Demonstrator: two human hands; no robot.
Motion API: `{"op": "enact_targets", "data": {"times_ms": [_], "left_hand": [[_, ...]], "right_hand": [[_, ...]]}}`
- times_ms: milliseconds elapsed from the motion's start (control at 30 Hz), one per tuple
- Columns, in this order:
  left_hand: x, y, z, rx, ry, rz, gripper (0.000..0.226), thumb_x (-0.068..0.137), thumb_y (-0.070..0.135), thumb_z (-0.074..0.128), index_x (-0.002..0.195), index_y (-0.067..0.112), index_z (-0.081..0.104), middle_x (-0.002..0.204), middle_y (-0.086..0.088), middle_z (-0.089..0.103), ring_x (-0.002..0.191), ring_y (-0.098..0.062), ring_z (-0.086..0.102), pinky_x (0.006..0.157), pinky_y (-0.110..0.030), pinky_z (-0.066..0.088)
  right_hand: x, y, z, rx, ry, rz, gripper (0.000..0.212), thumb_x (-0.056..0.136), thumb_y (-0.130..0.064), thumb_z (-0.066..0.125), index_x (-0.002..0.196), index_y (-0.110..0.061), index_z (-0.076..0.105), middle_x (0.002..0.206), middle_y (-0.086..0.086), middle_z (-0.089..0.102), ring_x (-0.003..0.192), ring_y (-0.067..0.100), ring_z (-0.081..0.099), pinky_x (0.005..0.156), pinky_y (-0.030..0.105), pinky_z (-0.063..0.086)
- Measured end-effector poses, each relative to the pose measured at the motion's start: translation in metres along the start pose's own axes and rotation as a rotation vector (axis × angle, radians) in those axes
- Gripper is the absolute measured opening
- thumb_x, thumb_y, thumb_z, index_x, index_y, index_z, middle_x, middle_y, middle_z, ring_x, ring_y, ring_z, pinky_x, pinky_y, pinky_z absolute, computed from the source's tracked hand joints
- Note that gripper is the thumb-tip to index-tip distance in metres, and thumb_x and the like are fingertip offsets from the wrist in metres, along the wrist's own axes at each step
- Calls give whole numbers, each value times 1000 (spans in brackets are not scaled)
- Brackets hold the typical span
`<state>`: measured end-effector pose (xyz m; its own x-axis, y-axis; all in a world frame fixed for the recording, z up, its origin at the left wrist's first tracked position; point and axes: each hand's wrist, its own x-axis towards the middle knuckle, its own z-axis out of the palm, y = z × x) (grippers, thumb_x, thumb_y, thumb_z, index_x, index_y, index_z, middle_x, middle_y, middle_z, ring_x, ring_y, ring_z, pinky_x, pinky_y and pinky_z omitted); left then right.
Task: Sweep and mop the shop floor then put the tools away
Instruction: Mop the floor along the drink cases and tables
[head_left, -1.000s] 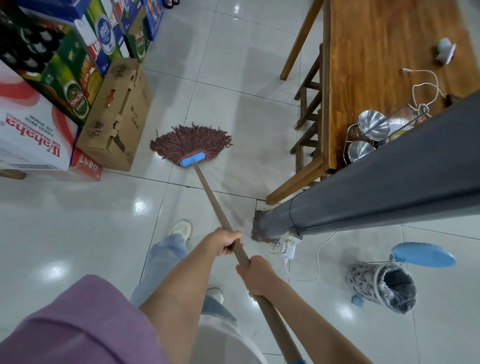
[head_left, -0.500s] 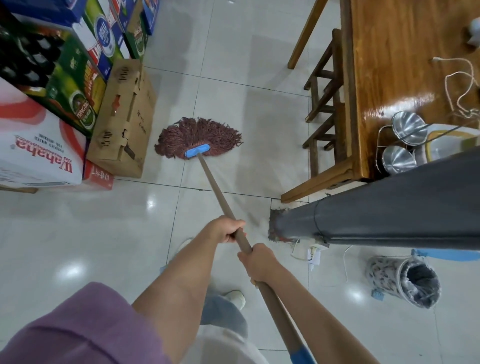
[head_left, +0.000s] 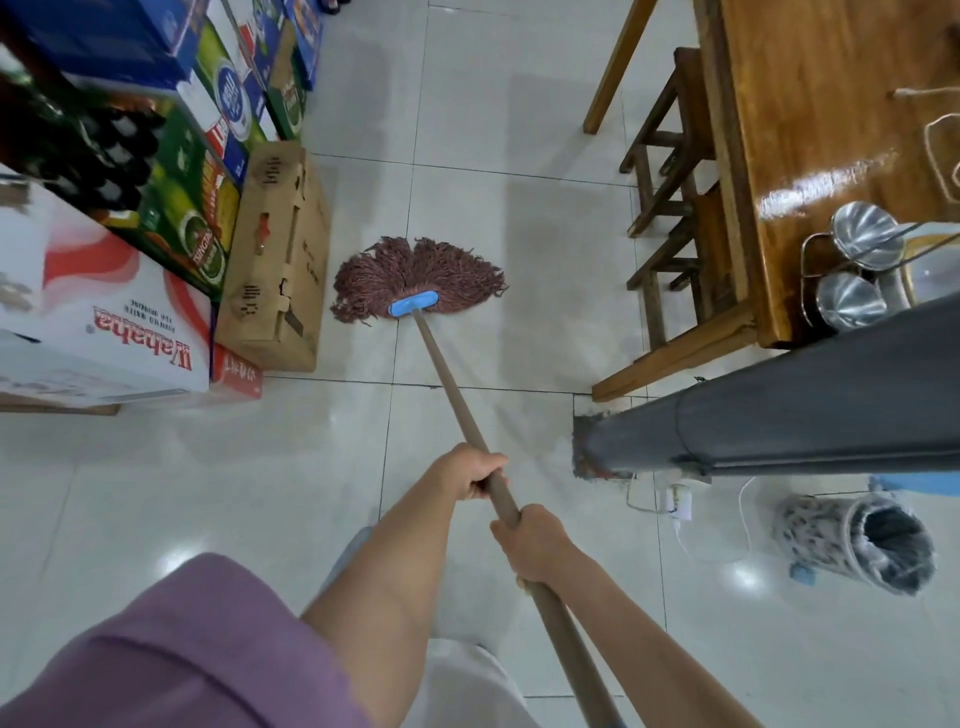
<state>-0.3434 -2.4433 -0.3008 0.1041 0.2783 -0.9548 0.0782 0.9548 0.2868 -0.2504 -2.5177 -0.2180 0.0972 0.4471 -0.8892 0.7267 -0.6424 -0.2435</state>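
Mop head (head_left: 418, 278), my landmark, lies fanned flat on the pale tile floor (head_left: 156, 493), its reddish strands spread from the blue clamp (head_left: 414, 303), with the left fringe just beside the brown cardboard box (head_left: 278, 260). From the clamp the handle (head_left: 449, 387) slants back to me. My left hand (head_left: 470, 470) is wrapped round the handle nearer the mop head, and my right hand (head_left: 530, 543) is curled round it just behind; both have a full grip. Right of the mop head stand the wooden stools (head_left: 675, 208) and table (head_left: 810, 130); nearer me on that side are a grey pillar (head_left: 779, 421), a white plug (head_left: 678, 501) with its cord on the tiles, and a waste bin (head_left: 857, 543). I judge the risks to be wet strands soaking the box if I push left, and snagging the cord or wetting the plug on a swing right.
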Motion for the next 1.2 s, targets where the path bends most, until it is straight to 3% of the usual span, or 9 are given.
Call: {"op": "enact_targets", "data": {"times_ms": [167, 233, 300, 433, 600, 667, 800, 1033, 1200], "left_hand": [[-16, -34, 12, -36, -10, 36, 17, 92, 8, 54, 76, 5, 49, 67, -7, 55, 54, -12, 62, 43, -20, 51], [-23, -56, 21, -37, -15, 43, 17, 91, 8, 55, 75, 6, 49, 66, -6, 54, 47, -10, 62, 44, -20, 51], [-29, -79, 31, -38, -25, 44, 16, 91, 8, 55, 77, 6, 49, 67, -6, 54, 53, -12, 62, 42, -20, 51], [-44, -128, 50, -91, -48, 31, 16, 91, 7, 56, 77, 5, 49, 67, -7, 53, 58, -15, 61, 40, -21, 50], [-63, -188, 73, -78, -56, 27, 18, 91, 6, 56, 74, 5, 49, 66, -7, 51, 37, -9, 59, 39, -21, 49], [-68, -205, 76, -54, -54, 28, 17, 91, 7, 56, 75, 6, 49, 66, -7, 52, 37, -9, 60, 38, -20, 48], [-73, -224, 68, -41, -41, 25, 16, 90, 8, 56, 76, 6, 50, 69, -8, 55, 39, -8, 60, 40, -20, 49], [-66, -214, 42, -18, -14, 31, 16, 91, 12, 57, 78, 6, 50, 70, -5, 56, 46, -9, 61, 47, -21, 53], [-63, -203, 30, 33, -52, -6, 18, 92, 12, 56, 77, 6, 49, 70, -6, 55, 56, -12, 61, 42, -20, 51]], "right_hand": [[-25, 29, 14, 6, 17, -9, 25, 95, -33, 50, 95, -8, 46, 88, 8, 56, 64, 20, 53, 53, 25, 45], [-39, 47, 23, 7, 23, -12, 23, 94, -31, 50, 88, -9, 46, 82, 5, 54, 63, 21, 54, 55, 27, 47], [-52, 67, 33, -2, 22, -9, 23, 93, -31, 50, 89, -8, 47, 84, 7, 55, 68, 24, 55, 62, 29, 47], [-78, 109, 52, 2, 1, 16, 24, 92, -29, 49, 95, -6, 50, 82, 7, 56, 58, 19, 52, 56, 27, 45], [-110, 156, 78, 0, -12, 65, 20, 91, -29, 49, 90, -9, 51, 72, 1, 52, 57, 16, 50, 56, 26, 45], [-120, 168, 86, -13, -20, 68, 19, 91, -28, 48, 86, -10, 48, 69, 0, 50, 53, 14, 48, 48, 22, 41], [-130, 169, 105, -42, -27, 60, 18, 93, -26, 47, 91, -8, 47, 70, -1, 48, 53, 11, 46, 44, 21, 35], [-124, 138, 112, -44, -21, 47, 23, 95, -28, 46, 79, -12, 43, 69, -2, 46, 53, 9, 43, 44, 20, 31], [-119, 125, 119, 2, -13, 79, 20, 95, -28, 46, 93, -8, 46, 71, -2, 48, 55, 9, 45, 47, 20, 33]]}}
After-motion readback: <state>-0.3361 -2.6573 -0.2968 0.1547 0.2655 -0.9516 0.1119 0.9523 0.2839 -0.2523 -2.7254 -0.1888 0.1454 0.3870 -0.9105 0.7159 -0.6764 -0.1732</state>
